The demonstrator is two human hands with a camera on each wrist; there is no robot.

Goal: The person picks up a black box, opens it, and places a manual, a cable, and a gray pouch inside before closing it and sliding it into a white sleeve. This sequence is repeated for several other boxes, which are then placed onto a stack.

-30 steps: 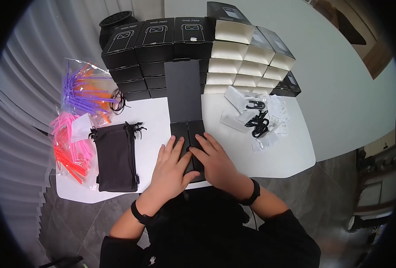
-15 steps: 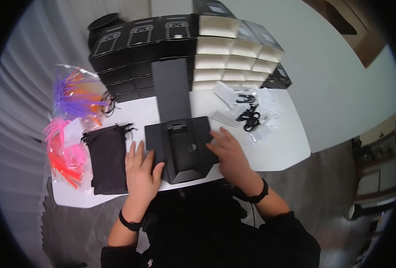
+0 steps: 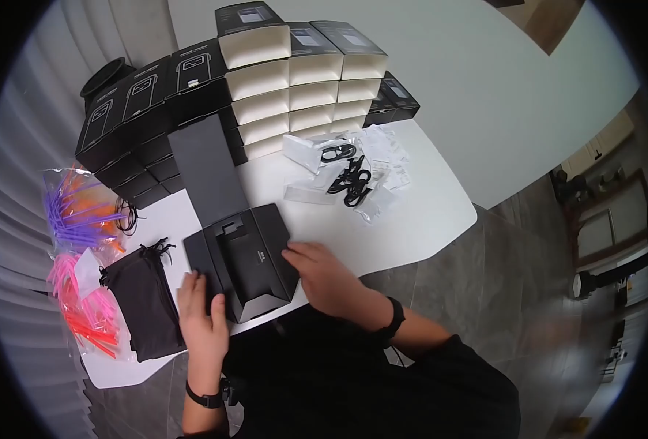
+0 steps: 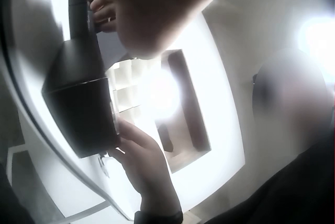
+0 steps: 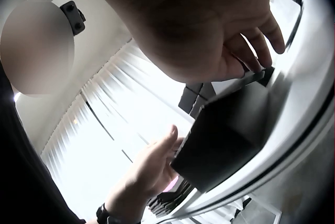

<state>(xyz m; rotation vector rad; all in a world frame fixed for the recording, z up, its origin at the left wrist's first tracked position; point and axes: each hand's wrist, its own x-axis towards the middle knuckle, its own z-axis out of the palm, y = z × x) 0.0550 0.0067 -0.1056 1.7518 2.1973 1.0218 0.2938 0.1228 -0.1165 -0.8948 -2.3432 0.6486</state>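
Note:
An opened black box (image 3: 254, 260) lies tilted at the table's front edge, its two side flaps spread and its long lid panel (image 3: 207, 168) stretched out behind. Its recessed inside looks bare apart from a small pale marking. My left hand (image 3: 201, 322) is at the left flap, fingers fairly straight against its outer side. At the right flap is my right hand (image 3: 328, 282), with its fingertips touching the edge. The right wrist view shows the right fingers along the box's upper edge. Left of the left hand lies a pile of black drawstring pouches (image 3: 142, 304).
Stacked black boxes (image 3: 192, 66) and white-ended boxes (image 3: 262, 77) stand at the back. Bagged black cables (image 3: 353, 183) and papers lie right. Bags of purple and orange sticks (image 3: 83, 212) and pink and red sticks (image 3: 86, 304) lie left. The white table's edge (image 3: 412, 256) is near.
The box's two flaps have swung apart and its inside has come into view. My hands have moved from its top to either side. The head view has turned right.

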